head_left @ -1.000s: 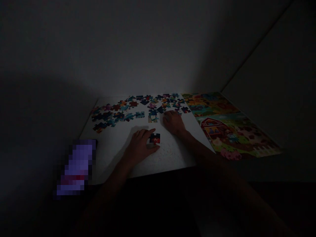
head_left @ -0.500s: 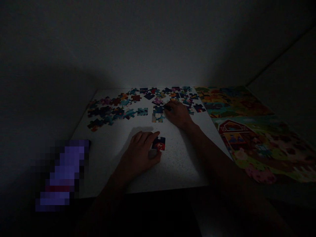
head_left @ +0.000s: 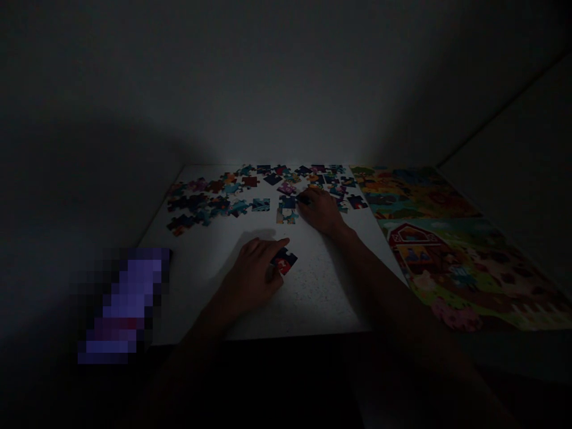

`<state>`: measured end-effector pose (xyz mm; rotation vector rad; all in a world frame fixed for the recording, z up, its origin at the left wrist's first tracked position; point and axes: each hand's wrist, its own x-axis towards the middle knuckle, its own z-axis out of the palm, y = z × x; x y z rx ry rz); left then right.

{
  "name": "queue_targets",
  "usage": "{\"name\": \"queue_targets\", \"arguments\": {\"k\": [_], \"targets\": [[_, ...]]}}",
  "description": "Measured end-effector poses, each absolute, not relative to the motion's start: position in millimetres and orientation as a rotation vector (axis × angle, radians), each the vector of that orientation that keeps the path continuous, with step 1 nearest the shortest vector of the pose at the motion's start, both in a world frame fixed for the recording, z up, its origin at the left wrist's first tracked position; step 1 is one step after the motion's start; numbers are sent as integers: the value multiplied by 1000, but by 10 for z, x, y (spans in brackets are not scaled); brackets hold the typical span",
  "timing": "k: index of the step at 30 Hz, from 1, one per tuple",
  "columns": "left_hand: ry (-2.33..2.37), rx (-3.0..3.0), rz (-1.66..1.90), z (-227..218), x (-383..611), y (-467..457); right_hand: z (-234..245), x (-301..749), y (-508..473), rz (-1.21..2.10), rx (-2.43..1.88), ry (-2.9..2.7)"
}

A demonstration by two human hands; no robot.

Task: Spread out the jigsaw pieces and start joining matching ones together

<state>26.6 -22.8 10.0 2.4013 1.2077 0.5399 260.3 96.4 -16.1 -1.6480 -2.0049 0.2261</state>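
My left hand is low over the white table, thumb and index finger closed around a dark puzzle piece with a red figure on it. That piece lies turned at an angle. Farther back, my right hand rests with curled fingers among the loose pieces. A dark bit that looks like a puzzle piece shows at its fingertips, mostly hidden. Just left of those fingertips, a dark blue piece touches a lighter piece below it.
Several loose puzzle pieces spread over the white table at back left, more at back right. Two colourful picture sheets, a farm scene and an animal scene, lie on the right. A blurred-out purple screen is at left.
The red-figured piece has turned from nearly square-on to a slant in my left hand. My right hand stays by the same pieces. The whole view has shifted slightly.
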Motion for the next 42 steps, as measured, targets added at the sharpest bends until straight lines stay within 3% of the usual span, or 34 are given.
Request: {"name": "queue_targets", "arguments": {"k": [6, 11, 16, 21, 30, 36, 42], "targets": [[1126, 2328, 724, 24, 221, -188, -175, 2605, 966, 216, -1637, -2007], [1389, 2281, 841, 14, 218, -163, -201, 2605, 968, 216, -1620, -1984], [1610, 2332, 710, 60, 273, -221, -213, 2610, 977, 205, -1612, -1987], [1547, 2449, 569, 60, 320, -254, -208, 2602, 978, 202, -1632, -1983], [1231, 2297, 703, 26, 191, -245, -239, 2623, 979, 184, -1597, -1999], [1337, 2264, 824, 22, 197, -234, -234, 2628, 985, 203, -1586, -2004], [1334, 2402, 542, 161, 222, -308, -241, 2629, 992, 206, -1594, -2020]]}}
